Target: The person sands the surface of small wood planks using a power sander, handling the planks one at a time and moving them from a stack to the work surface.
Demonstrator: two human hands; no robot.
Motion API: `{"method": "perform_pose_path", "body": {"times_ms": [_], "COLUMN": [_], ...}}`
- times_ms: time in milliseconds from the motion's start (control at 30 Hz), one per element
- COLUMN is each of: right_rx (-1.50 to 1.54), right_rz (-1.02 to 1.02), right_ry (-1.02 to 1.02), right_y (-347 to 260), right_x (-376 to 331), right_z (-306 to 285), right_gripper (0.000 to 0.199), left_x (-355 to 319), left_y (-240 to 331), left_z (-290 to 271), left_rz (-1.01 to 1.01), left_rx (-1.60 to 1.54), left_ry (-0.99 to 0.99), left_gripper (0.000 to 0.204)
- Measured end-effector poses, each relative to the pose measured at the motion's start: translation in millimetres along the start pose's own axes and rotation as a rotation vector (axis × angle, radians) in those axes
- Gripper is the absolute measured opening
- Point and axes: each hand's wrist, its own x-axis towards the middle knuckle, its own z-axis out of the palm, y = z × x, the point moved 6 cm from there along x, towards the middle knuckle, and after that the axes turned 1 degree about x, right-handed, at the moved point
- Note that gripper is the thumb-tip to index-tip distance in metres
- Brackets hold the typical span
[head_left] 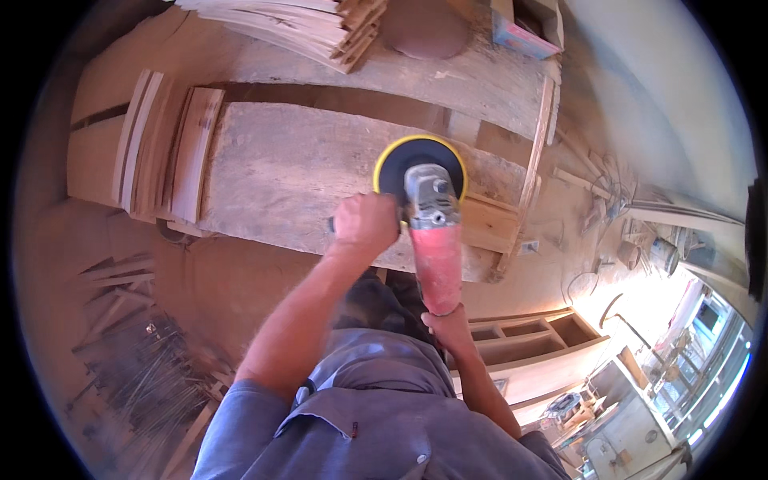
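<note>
The left hand (366, 224) is closing round the side handle of a sander (428, 216), fingers curled over it. The right hand (450, 326) is gripping the rear end of the sander's dusty red, tube-shaped body. The grey metal head is sitting over a round black disc (396, 164) with a yellow rim, which is lying flat on a wide, rough, pale plank (288, 172) near its right end. Thin curved slats (172, 148) are leaning at the plank's left end, more are lying stacked (312, 28) on a worn bench (480, 80) beyond, and reddish dust is coating the floor (200, 280).
</note>
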Motion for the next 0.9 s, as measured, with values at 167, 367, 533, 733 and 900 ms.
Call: {"method": "perform_pose_path", "body": {"times_ms": [167, 367, 533, 733, 900], "right_rx": [0.069, -0.128, -0.113, -0.121, 0.215], "right_rz": [0.046, -0.167, -0.099, 0.055, 0.189], "right_ry": [0.085, 0.024, 0.026, 0.132, 0.191], "right_y": [37, 33, 12, 74, 151], "right_x": [-16, -10, -10, -34, -41], "right_z": [-24, -8, 1, -49, -87], "right_gripper": [0.014, 0.030, 0.037, 0.038, 0.023], "left_x": [-3, -24, -37, -25, -11], "left_y": [53, 14, 0, 90, 186], "left_z": [19, 21, 23, 52, 86], "left_rz": [0.147, 0.022, -0.081, 0.083, 0.296], "left_rx": [-0.099, -0.038, 0.085, 0.122, 0.026], "left_ry": [-0.100, -0.041, 0.024, -0.144, -0.202], "left_gripper": [0.013, 0.013, 0.018, 0.015, 0.014]}}
